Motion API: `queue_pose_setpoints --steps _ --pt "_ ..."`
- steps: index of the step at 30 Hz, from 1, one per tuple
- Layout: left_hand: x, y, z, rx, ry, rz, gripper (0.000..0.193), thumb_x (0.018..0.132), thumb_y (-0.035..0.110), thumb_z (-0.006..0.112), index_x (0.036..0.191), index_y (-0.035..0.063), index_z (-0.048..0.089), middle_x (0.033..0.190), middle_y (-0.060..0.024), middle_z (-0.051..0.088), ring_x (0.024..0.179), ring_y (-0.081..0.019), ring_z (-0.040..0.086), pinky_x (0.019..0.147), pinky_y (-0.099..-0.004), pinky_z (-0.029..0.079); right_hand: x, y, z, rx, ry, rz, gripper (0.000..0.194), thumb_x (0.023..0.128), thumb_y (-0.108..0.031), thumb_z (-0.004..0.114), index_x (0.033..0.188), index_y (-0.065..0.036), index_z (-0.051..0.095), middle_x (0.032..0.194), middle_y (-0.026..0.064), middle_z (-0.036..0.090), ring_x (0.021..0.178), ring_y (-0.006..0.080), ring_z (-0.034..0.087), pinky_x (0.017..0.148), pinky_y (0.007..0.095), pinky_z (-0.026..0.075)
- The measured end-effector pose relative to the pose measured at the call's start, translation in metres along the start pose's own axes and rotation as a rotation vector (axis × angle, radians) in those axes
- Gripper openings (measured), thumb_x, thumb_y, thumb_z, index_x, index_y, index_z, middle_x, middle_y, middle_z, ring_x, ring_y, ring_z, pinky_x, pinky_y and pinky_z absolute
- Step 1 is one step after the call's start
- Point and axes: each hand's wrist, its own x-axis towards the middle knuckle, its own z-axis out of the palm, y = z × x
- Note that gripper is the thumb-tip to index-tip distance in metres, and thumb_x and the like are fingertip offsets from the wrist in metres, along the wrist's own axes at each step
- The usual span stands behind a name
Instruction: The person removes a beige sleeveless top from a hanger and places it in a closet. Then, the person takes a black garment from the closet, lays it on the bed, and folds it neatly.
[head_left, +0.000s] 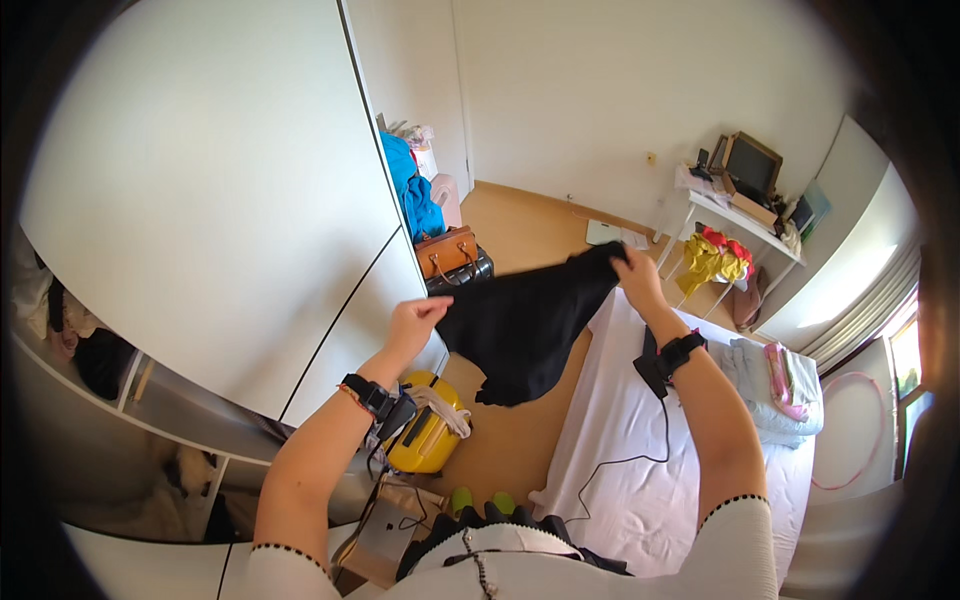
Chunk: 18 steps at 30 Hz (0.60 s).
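Note:
A black cloth garment hangs stretched in the air between my two hands, its lower edge slightly blurred. My left hand pinches its left corner between thumb and fingers. The upper right corner is gripped in my right hand, which is raised a little higher. What kind of garment it is cannot be told. Each wrist wears a black strap with a dark device, and a black cable runs from the right one down over the bed.
Tall white wardrobe doors stand at left, above open shelves holding clothes. A yellow suitcase is below my left hand. Folded bedding lies on the bed. Beyond are a brown handbag, a white desk and a chair with yellow and red clothes.

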Motion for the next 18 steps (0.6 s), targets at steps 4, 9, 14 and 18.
queue_pose_setpoints --steps 4,9,14,18 --pt "-0.008 0.012 0.001 0.257 -0.549 0.072 0.017 0.084 0.009 0.07 0.099 0.0073 0.077 0.094 -0.0097 0.076 0.08 -0.0141 0.069 0.074 -0.0291 0.054 -0.021 -0.023 0.023 -0.399 -0.384 -0.042 0.031 0.088 -0.03 0.062 0.102 -0.002 0.066 0.09 0.0259 0.067 0.088 0.0432 0.065 0.081 0.0482 0.05" --pt "0.012 0.019 -0.027 0.285 0.07 0.096 0.014 0.09 0.003 0.064 0.097 0.0014 0.076 0.094 -0.0097 0.076 0.079 -0.0148 0.069 0.073 -0.0266 0.053 -0.009 -0.051 0.02 -0.232 0.005 0.078 0.024 0.084 -0.021 0.063 0.097 -0.002 0.067 0.088 0.0256 0.066 0.085 0.0432 0.065 0.074 0.0472 0.05" --pt "-0.004 -0.002 -0.04 0.354 -0.66 0.061 0.014 0.086 0.006 0.069 0.097 0.0083 0.077 0.093 -0.0062 0.076 0.084 -0.0146 0.069 0.077 -0.0292 0.053 -0.03 -0.06 0.027 -0.335 -0.142 -0.066 0.024 0.084 -0.024 0.065 0.087 0.0 0.062 0.077 0.0239 0.063 0.077 0.0449 0.062 0.07 0.0488 0.049" --pt "-0.005 -0.011 -0.033 0.172 -0.475 -0.148 0.011 0.088 0.006 0.066 0.096 0.0022 0.073 0.092 -0.0068 0.073 0.082 -0.0124 0.067 0.074 -0.0279 0.052 -0.05 -0.061 0.012 -0.38 -0.431 -0.081 0.023 0.082 -0.022 0.065 0.096 -0.005 0.068 0.087 0.021 0.068 0.083 0.0431 0.064 0.075 0.0454 0.052"
